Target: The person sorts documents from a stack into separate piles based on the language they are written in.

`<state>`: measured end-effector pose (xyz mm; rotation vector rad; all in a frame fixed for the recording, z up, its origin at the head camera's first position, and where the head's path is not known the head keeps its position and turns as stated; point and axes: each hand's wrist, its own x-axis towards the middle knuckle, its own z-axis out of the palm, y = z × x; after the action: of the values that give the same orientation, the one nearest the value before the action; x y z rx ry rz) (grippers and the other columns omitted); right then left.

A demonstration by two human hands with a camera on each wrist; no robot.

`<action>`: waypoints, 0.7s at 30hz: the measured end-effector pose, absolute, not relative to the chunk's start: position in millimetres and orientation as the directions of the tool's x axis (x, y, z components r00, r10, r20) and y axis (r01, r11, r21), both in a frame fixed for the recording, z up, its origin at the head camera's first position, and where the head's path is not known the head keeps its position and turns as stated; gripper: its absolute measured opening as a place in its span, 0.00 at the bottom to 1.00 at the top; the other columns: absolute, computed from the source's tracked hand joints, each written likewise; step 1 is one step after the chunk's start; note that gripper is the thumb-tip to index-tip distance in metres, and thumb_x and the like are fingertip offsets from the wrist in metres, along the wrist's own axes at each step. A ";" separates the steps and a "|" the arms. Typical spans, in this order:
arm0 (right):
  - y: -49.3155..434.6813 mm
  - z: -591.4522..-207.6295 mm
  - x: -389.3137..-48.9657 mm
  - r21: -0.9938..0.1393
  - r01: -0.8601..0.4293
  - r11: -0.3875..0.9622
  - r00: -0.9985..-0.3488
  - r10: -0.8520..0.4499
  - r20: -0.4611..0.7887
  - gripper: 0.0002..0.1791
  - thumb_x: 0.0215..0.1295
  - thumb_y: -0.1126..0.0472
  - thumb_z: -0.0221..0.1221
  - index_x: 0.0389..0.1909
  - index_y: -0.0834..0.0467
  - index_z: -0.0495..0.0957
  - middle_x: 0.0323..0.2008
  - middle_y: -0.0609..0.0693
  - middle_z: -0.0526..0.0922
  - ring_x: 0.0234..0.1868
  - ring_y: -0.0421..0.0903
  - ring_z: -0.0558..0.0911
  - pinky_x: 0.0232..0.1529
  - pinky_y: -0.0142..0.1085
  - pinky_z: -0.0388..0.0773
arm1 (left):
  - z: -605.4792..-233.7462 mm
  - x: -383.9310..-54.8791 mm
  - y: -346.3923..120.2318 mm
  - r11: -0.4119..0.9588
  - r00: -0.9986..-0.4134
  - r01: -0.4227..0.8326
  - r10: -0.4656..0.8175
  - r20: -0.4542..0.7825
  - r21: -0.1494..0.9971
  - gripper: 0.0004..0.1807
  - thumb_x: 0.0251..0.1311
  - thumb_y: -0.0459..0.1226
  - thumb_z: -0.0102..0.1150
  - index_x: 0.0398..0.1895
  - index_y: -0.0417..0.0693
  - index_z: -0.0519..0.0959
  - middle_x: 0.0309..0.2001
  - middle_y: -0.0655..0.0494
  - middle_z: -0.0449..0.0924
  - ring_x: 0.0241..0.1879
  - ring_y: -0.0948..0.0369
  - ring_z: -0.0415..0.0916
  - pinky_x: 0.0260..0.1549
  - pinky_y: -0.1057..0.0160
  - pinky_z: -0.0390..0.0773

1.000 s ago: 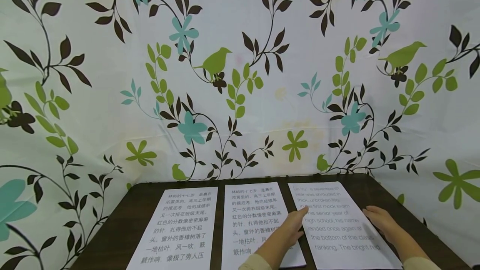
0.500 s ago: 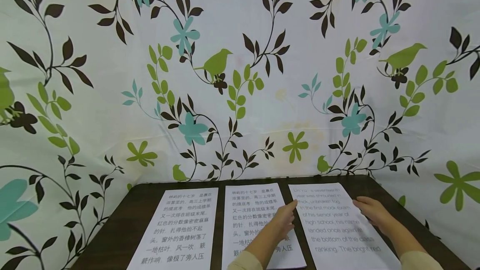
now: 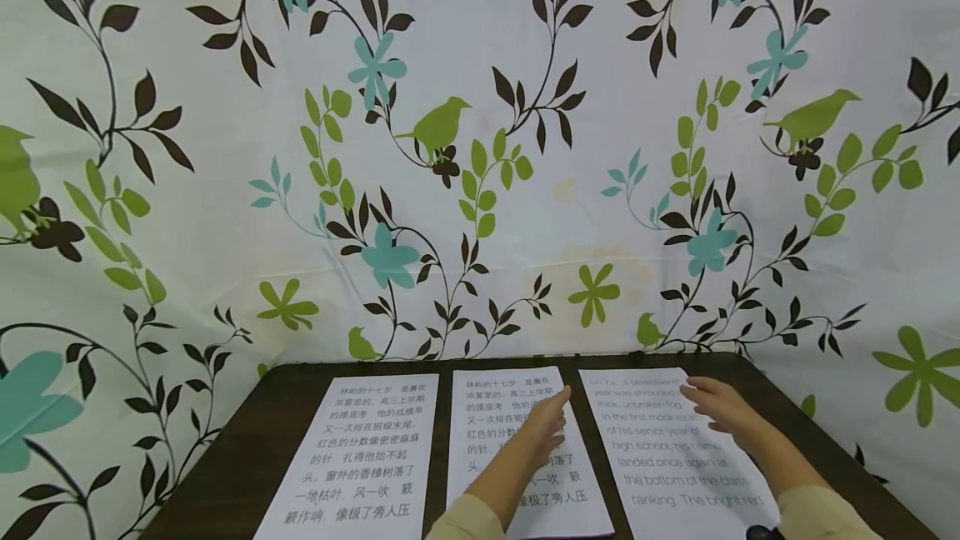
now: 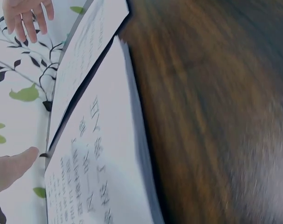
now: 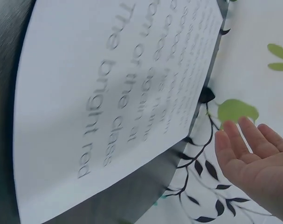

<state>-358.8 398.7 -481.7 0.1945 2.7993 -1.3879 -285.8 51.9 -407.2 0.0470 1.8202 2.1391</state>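
Observation:
In the head view my left hand is over the middle paper stack, which bears Chinese print. It holds nothing, and its fingers look relaxed. My right hand hovers by the upper right side of the English-printed paper, with fingers extended and nothing in them. The right wrist view has my right hand apart from that paper. Only the thumb of my left hand shows in the left wrist view, off the edge of the middle stack. Whether either hand touches paper is unclear.
Another Chinese-printed sheet lies at the left of the dark wooden table. Behind the table hangs a floral cloth with birds and leaves. A small black object shows beside the right sleeve.
My left hand has moved left and away from me, from the English paper's left edge to over the middle stack. My right hand has moved forward and left toward that paper's top corner.

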 end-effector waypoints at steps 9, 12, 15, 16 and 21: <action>345.4 -438.5 -338.4 -0.815 0.056 0.577 -0.998 0.031 -0.046 0.40 0.57 0.40 0.47 0.61 0.63 0.51 0.58 0.67 0.56 0.51 0.64 0.66 0.40 0.58 0.65 | -392.8 -292.3 22.5 -0.161 -0.951 -0.231 0.244 -0.188 0.959 0.41 0.56 0.54 0.42 0.60 0.28 0.51 0.58 0.27 0.49 0.58 0.40 0.48 0.52 0.46 0.54; 311.1 -404.5 -310.8 -0.816 0.049 0.576 -0.999 0.018 -0.047 0.40 0.57 0.40 0.47 0.59 0.67 0.53 0.56 0.69 0.56 0.50 0.65 0.66 0.41 0.58 0.64 | -391.3 -292.3 14.3 -0.163 -0.955 -0.231 0.227 -0.192 0.959 0.42 0.55 0.55 0.43 0.60 0.29 0.51 0.58 0.27 0.48 0.58 0.40 0.48 0.53 0.46 0.53; 284.2 -379.8 -289.1 -0.830 0.022 0.558 -0.999 -0.017 -0.038 0.40 0.58 0.41 0.47 0.58 0.71 0.53 0.55 0.72 0.55 0.50 0.66 0.65 0.43 0.55 0.65 | -391.1 -291.8 8.0 -0.149 -0.958 -0.224 0.215 -0.190 0.963 0.44 0.54 0.56 0.43 0.60 0.28 0.50 0.58 0.27 0.48 0.58 0.40 0.48 0.53 0.47 0.53; 277.1 -375.8 -285.7 -0.834 0.026 0.552 -0.999 -0.012 -0.040 0.39 0.59 0.43 0.47 0.58 0.71 0.53 0.55 0.72 0.55 0.50 0.66 0.65 0.43 0.54 0.66 | -390.9 -291.8 6.0 -0.144 -0.960 -0.221 0.208 -0.188 0.965 0.44 0.54 0.57 0.43 0.60 0.28 0.50 0.58 0.27 0.48 0.58 0.40 0.48 0.53 0.47 0.53; 257.2 -375.1 -286.8 -0.846 0.008 0.533 -0.999 -0.038 -0.033 0.35 0.61 0.46 0.46 0.57 0.71 0.54 0.54 0.71 0.59 0.49 0.65 0.66 0.43 0.53 0.66 | -391.6 -295.0 -5.4 -0.105 -0.972 -0.183 0.171 -0.163 0.977 0.45 0.54 0.57 0.42 0.60 0.26 0.49 0.58 0.27 0.48 0.58 0.40 0.48 0.53 0.47 0.54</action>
<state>-286.8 257.2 -375.1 -0.0261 2.7093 -1.4949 -295.0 -5.4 -391.6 -0.0131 1.9241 2.1735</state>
